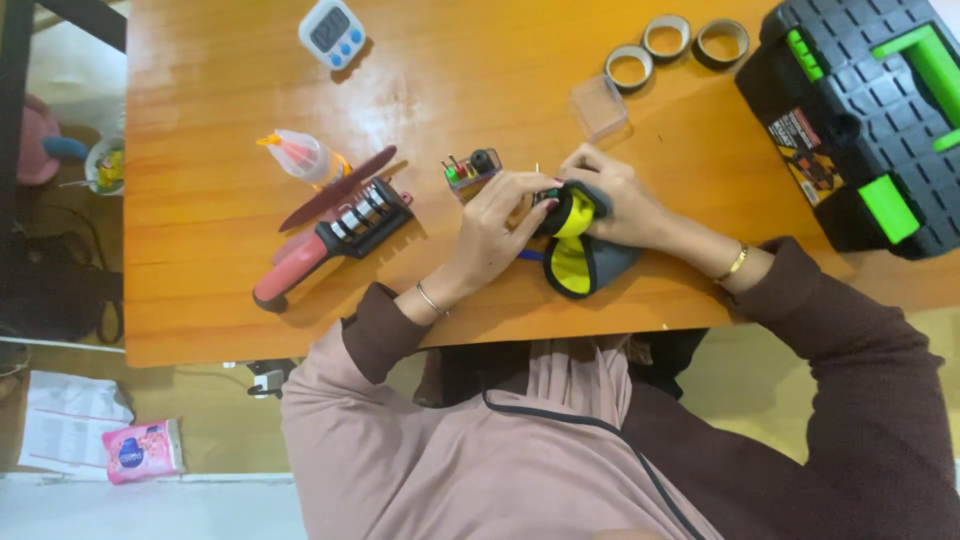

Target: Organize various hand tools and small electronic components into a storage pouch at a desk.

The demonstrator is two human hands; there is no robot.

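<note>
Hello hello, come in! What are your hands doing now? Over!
Left hand and right hand both grip a grey-yellow gadget on the table. Small bit holder just beyond the fingers. Toolbox off right.

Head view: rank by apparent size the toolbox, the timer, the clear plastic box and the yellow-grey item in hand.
1. Black and green toolbox, though cut off by the frame.
2. Yellow-grey item, partly hidden by hands.
3. White timer and clear plastic box: too alike to rank.

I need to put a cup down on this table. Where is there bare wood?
Bare wood lies left of the glue bottle, and between the timer and the tape rolls. It is crowded around both hands, the knife sharpener and the toolbox.
</note>
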